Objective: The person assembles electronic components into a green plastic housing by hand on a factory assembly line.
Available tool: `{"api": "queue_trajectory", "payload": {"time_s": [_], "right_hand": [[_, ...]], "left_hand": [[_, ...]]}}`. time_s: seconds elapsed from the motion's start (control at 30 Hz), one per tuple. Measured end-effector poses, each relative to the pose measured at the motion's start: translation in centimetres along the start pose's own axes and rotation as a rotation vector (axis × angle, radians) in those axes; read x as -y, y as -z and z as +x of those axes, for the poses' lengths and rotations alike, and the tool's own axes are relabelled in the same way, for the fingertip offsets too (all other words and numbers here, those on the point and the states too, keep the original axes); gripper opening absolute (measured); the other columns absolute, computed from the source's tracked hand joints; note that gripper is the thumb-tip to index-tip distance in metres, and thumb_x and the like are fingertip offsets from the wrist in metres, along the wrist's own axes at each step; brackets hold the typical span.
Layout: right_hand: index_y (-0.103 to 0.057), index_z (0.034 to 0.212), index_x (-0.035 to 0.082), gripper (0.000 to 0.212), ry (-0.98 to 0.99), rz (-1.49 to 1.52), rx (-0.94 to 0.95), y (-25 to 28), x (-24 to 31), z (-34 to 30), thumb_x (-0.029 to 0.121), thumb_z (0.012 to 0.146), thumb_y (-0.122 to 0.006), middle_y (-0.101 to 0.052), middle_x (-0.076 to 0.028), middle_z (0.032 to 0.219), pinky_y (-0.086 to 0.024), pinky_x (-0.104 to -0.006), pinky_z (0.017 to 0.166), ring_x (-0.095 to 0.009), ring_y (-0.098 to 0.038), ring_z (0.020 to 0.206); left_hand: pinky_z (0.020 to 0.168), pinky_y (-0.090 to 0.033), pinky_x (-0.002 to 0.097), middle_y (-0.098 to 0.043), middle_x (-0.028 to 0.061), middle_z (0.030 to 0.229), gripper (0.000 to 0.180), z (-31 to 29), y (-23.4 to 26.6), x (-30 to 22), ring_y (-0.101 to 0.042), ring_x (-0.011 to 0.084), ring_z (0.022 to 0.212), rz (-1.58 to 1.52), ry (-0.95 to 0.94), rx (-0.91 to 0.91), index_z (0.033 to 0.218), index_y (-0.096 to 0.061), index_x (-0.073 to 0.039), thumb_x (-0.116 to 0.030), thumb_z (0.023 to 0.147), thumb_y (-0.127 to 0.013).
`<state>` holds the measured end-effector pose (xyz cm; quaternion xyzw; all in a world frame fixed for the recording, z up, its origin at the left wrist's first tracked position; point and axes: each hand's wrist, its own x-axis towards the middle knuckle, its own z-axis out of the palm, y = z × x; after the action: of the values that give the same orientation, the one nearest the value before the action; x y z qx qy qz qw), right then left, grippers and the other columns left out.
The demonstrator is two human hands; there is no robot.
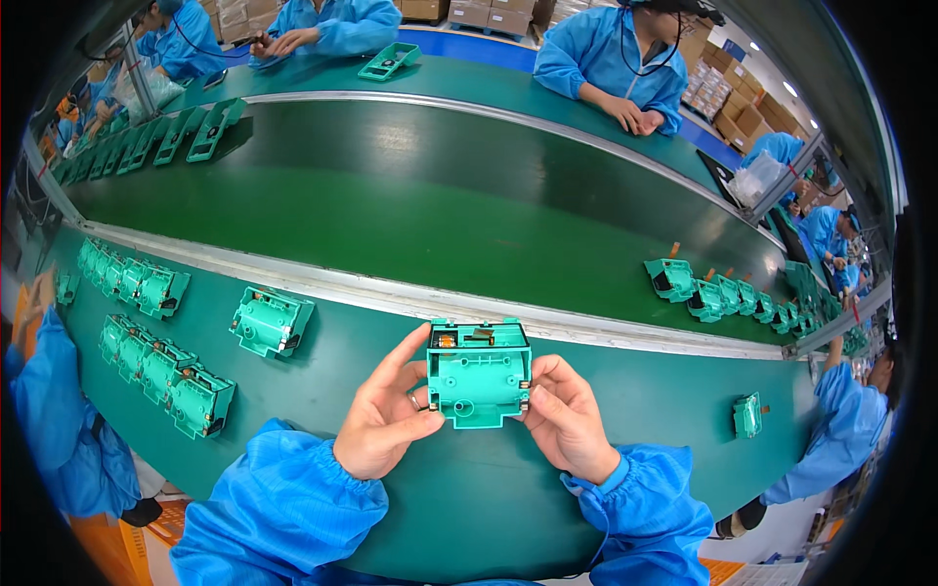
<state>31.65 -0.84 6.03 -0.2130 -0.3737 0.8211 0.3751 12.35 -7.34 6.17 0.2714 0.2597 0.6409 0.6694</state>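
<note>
Between my two hands, a green plastic housing (479, 376) is held up over the near green worktable. It has a dark-lined upper compartment with a copper-coloured part inside, and small metal contacts at its sides. My left hand (386, 405) grips its left side, thumb at the lower corner and index finger up along the edge. My right hand (567, 415) pinches its right side near the lower corner. Left of my hands a similar green housing (269, 320) lies alone on the table. Fingertips behind the held housing are hidden.
Rows of green housings (200, 400) stand at the left. Beyond a pale metal rail (322, 289) runs a green conveyor belt (410, 205) with more housings (672, 279) at right and green covers (213, 129) far left. One housing (747, 415) lies near right. Co-workers in blue sit around.
</note>
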Motion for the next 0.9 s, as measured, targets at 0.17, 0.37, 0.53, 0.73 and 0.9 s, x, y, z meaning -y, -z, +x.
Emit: {"api": "queue_trajectory", "payload": {"time_s": [0.17,0.37,0.53,0.73,0.9], "right_hand": [[-0.049,0.095,0.005,0.008,-0.049,0.075,-0.025,-0.7,0.1,0.2,0.010,0.088,-0.049,-0.054,-0.004,0.096,-0.041,-0.0272,0.075,-0.011,-0.049,0.084],[-0.051,0.091,0.004,0.007,-0.050,0.064,-0.021,-0.8,0.5,-0.1,0.010,0.088,-0.050,-0.054,-0.004,0.097,-0.041,-0.0282,0.076,-0.012,-0.050,0.085],[-0.051,0.089,0.004,0.007,-0.056,0.026,-0.046,-1.1,0.5,-0.1,0.011,0.088,-0.050,-0.054,-0.004,0.097,-0.041,-0.0279,0.076,-0.012,-0.050,0.085],[-0.049,0.089,0.005,0.006,-0.023,0.046,-0.018,-1.1,0.3,-0.2,0.011,0.088,-0.051,-0.053,-0.002,0.089,-0.041,-0.0254,0.072,-0.010,-0.049,0.081],[-0.048,0.088,0.006,0.011,0.007,-0.002,-0.065,-1.3,0.2,-0.3,0.014,0.086,-0.054,-0.055,-0.003,0.088,-0.042,-0.0238,0.070,-0.009,-0.051,0.079]], "left_hand": [[0.089,-0.041,0.0340,-0.040,0.0142,0.123,0.077,-0.2,0.6,0.1,-0.045,0.0239,0.111,-0.007,-0.004,0.021,0.137,-0.017,-0.008,0.010,0.073,-0.055],[0.092,-0.039,0.0357,-0.038,0.0152,0.126,0.077,-0.2,0.4,0.2,-0.043,0.0251,0.114,-0.009,-0.005,0.035,0.137,-0.017,-0.008,0.009,0.073,-0.056],[0.093,-0.038,0.0363,-0.036,0.0161,0.128,0.076,-0.1,0.5,0.1,-0.041,0.0259,0.115,0.001,-0.011,0.052,0.137,-0.017,-0.007,0.009,0.073,-0.056],[0.094,-0.037,0.0362,-0.035,0.0163,0.129,0.076,-0.1,0.3,0.0,-0.041,0.0255,0.116,-0.007,0.023,0.054,0.137,-0.017,-0.007,0.009,0.074,-0.055],[0.094,-0.037,0.0356,-0.035,0.0162,0.129,0.076,-0.1,0.4,0.0,-0.041,0.0252,0.115,0.011,0.025,0.056,0.137,-0.016,-0.007,0.009,0.074,-0.056]]}}
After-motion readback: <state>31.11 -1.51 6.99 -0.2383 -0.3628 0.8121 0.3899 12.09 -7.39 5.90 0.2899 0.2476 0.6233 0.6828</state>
